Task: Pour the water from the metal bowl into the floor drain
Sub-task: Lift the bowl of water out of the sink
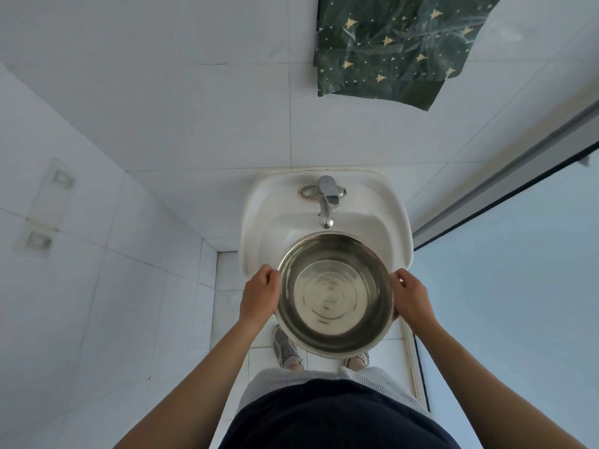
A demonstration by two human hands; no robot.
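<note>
The metal bowl (334,296) was clasped at opposite rims by left hand (259,296) and right hand (411,299); it was held level. Spills were presumably thus avoided.

Seen from above, the left hand (259,294) and the right hand (411,298) grip opposite rims of the metal bowl (335,294), held level over the front edge of a white washbasin (256,215). Rippling water lies in the bowl. The tap (325,202) stands just behind it. A green patterned cloth (389,47) hangs on the tiled wall.

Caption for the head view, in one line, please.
Left hand and right hand grip a bowl of water by its rim, at a sink with a tap.
</note>
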